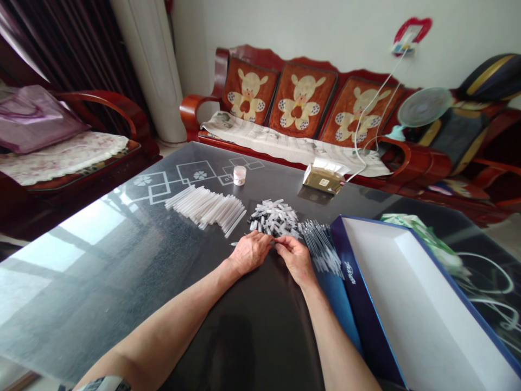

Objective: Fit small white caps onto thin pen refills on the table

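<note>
In the head view, the left hand (252,251) and right hand (296,258) meet over the near side of a glossy dark table (122,271), fingertips almost touching. The right thumb and forefinger appear to pinch a small dark piece (273,243) between the hands — too small to make out. The left fingers curl inward, but what they grip is hidden, so I cannot tell. A pale pointed tip (234,244) shows just left of the left hand; whether it is held or lying there is unclear.

Just beyond the hands is a heap of short white and black plastic pieces (277,217). Farther left lies a row of long translucent white tubes (205,209); to the right, a bundle of slim, clear rods with dark ends (323,247) lies against a long dark-blue box with a white inside (366,293).

For such small parts, a light fingertip pinch near the joining ends seems best — one hand steadying, the other guiding straight along the same line, without twisting sideways. Keeping the wrists low and clear of the heap should avoid scattering it.
</note>
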The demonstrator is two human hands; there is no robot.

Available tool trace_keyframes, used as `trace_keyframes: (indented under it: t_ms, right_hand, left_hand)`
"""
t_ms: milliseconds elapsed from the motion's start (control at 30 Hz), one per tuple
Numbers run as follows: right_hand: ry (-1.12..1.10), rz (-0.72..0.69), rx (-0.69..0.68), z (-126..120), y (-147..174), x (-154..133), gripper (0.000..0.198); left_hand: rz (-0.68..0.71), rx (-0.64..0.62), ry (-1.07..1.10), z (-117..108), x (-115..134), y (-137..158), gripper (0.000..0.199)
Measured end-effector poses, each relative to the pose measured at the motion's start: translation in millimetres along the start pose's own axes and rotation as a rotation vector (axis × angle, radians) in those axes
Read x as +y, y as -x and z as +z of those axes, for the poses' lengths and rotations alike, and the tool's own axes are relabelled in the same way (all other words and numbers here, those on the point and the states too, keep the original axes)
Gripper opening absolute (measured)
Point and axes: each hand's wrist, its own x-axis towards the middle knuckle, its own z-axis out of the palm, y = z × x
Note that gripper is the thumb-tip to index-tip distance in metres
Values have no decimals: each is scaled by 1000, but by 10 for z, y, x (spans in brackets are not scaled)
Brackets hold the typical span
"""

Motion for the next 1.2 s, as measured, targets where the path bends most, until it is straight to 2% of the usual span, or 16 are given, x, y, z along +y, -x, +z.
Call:
trace_keyframes:
  t_ms: [167, 300, 500, 667, 767, 867, 967, 1200]
  right_hand:
    - [224, -85, -24, -29, 14, 1, 18]
    - [237, -125, -50, -32, 11, 11, 21]
    - [140, -47, -37, -27, -25, -15, 22]
    - [111, 33, -66, -51, -68, -22, 24]
    - [128, 58, -28, -59, -89, -24, 27]
    - [140, 75, 20, -61, -99, -26, 32]
    - [129, 75, 40, -59, -96, -29, 36]
    - [60, 119, 69, -29, -117, -13, 41]
  left_hand:
    - [-22, -46, -16, -19, -11, -10, 16]
    - [-5, -23, -27, -11, -10, -20, 21]
    - [-55, 33, -2, 87, 15, -7, 19]
    - [-98, -1, 40, 118, -10, -53, 12]
    - [-105, -43, 74, 124, -40, -115, 9]
    - [-93, -59, 119, 132, -52, -149, 7]
    - [-76, -2, 122, 131, -41, -141, 10]
    - [69, 43, 38, 106, -60, -186, 19]
